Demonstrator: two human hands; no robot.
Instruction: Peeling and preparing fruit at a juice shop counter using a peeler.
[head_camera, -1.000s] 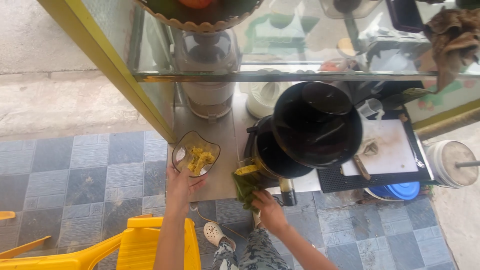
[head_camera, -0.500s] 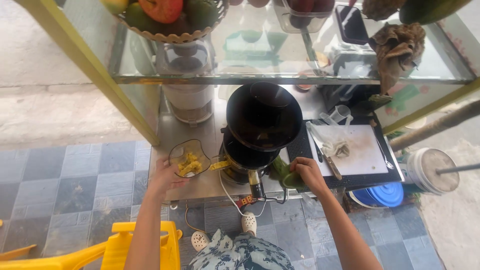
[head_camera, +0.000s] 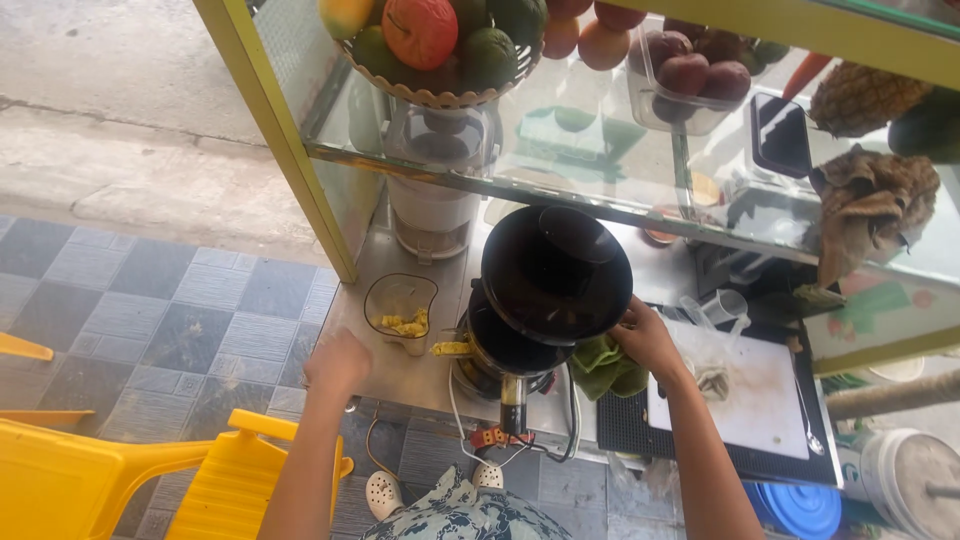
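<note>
Left hand: your left hand (head_camera: 338, 362) rests at the near edge of the surface (head_camera: 400, 375), fingers curled under and holding nothing that shows; whether they are pressed together you cannot tell.
Pulp cup: just beyond those fingers stands the clear cup (head_camera: 401, 312) with yellow pulp in the bottom, apart from your hand.
Right hand: your right hand (head_camera: 645, 338) has its fingers closed around the green piece (head_camera: 603, 364), which sits just below and left of them, against the side of the juicer (head_camera: 525, 345).
Step in hand: judging from the grip, you are feeding or wiping at the juicer with the green piece.
Next move: it calls for a steady hold beside the black hopper (head_camera: 556, 272), which stands just left of your right fingers.
Beyond the right fingers: a white cutting board (head_camera: 760, 395) on a black mat, a small clear cup (head_camera: 727, 305).
Far: a glass shelf (head_camera: 560, 150) with a basket of fruit (head_camera: 440, 50).
</note>
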